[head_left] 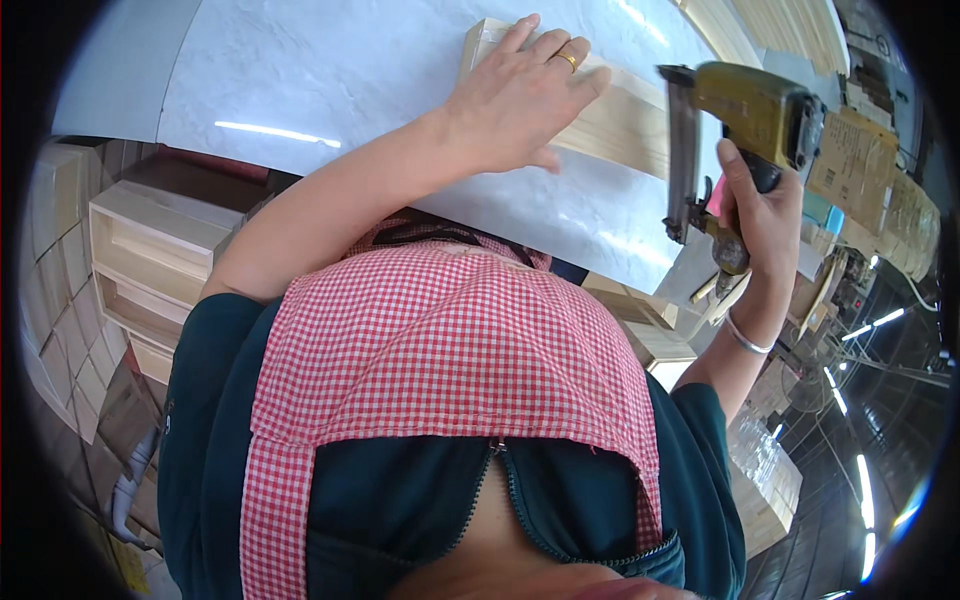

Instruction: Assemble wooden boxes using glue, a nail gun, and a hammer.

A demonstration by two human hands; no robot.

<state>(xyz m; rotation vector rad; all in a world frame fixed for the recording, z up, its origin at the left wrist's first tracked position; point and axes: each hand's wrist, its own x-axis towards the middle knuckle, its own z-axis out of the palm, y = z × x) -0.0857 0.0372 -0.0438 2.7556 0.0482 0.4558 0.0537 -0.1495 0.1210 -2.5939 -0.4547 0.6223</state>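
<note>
A long pale wooden box (625, 125) lies on the grey marbled tabletop. Across its left end spreads my left hand (530, 90), fingers over the far side and thumb by the near edge, with a gold ring on one finger. My right hand (765, 205) is wrapped around the handle of a pneumatic nail gun (755, 105). The gun has a worn yellow-green body and a dark magazine. It is raised upright at the right end of the wooden box, hiding part of it. Whether its nose touches the wood I cannot tell.
Open wooden boxes (160, 235) are stacked below the table on the left. More pale wood (790, 25) lies at the far right, beside cardboard cartons (850, 165). Another wooden box (655, 345) sits low by my right side. The table's near edge runs close to my checked apron (460, 340).
</note>
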